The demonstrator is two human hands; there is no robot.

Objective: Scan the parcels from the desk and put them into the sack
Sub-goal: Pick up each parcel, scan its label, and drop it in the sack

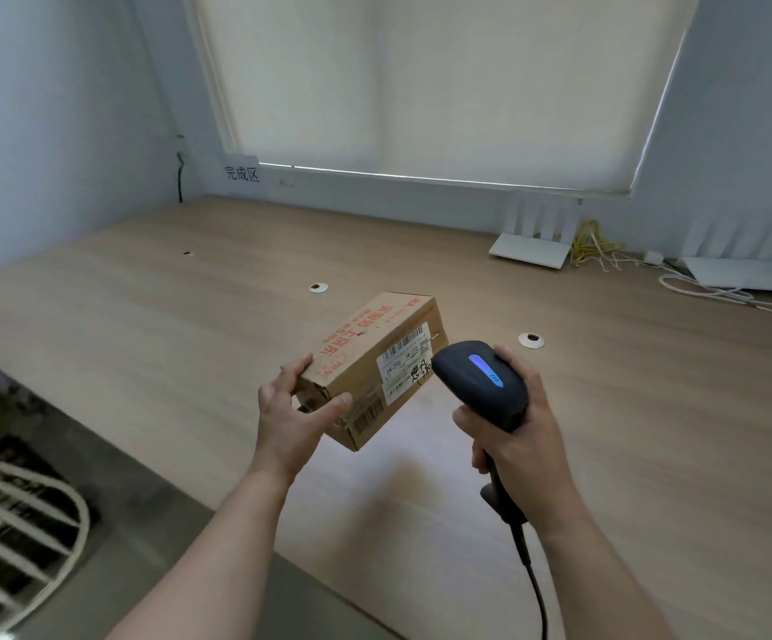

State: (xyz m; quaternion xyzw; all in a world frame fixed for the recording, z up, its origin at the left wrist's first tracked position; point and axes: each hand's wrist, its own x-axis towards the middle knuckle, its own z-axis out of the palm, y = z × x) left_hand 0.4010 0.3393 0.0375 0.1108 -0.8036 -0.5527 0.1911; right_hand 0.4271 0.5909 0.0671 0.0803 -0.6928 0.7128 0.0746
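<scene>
While gripped at its near end by the left hand, thumb on the labelled face and fingers curled over the top edge, cardboard parcel held tilted in the air above the wooden desk, not touching it. White shipping label with barcodes turned toward the barcode scanner. Scanner head just beside the parcel's right end, nearly touching the label, blue light lit on top. Right hand wrapped tight round the scanner handle, black cable hanging down from it. Behind the parcel, at the desk's far edge, two white routers with yellow and white cables. Left of the parcel, on the wall, a paper sign with printed characters. Below the desk on the left, a white wire rack beside something green.
</scene>
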